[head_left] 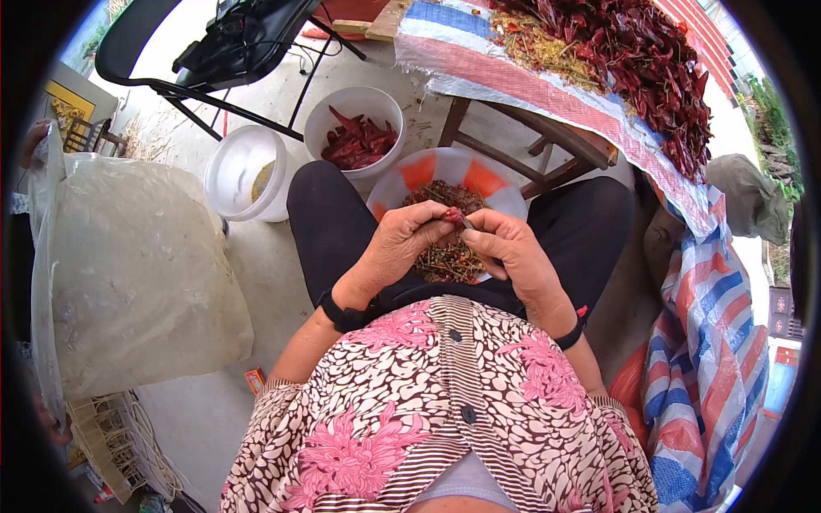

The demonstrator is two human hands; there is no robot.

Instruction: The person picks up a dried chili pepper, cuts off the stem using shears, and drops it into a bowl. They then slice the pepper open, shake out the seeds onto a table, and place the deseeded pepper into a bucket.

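Between my two hands is a dried red chili pepper (453, 215), pinched at the fingertips and partly hidden by them. My left hand (409, 241) is closed, thumb and forefinger on the pepper's left side. My right hand (516, 255) pinches its other end, near what looks like the stem. Just below both hands, a white and orange basin (506, 195) sits between my knees, holding dry stems and chili scraps (449, 261). Beyond my left knee stands a white bucket (318, 128) with red chili peppers (355, 141) in it.
A white tub (219, 184) with a little yellowish matter stands left. A table covered with striped sheeting (445, 64) bears heaped dried chilies (624, 43). A black chair (128, 60) stands at upper left. Another person's hand holds a large plastic bag (141, 274) at left.
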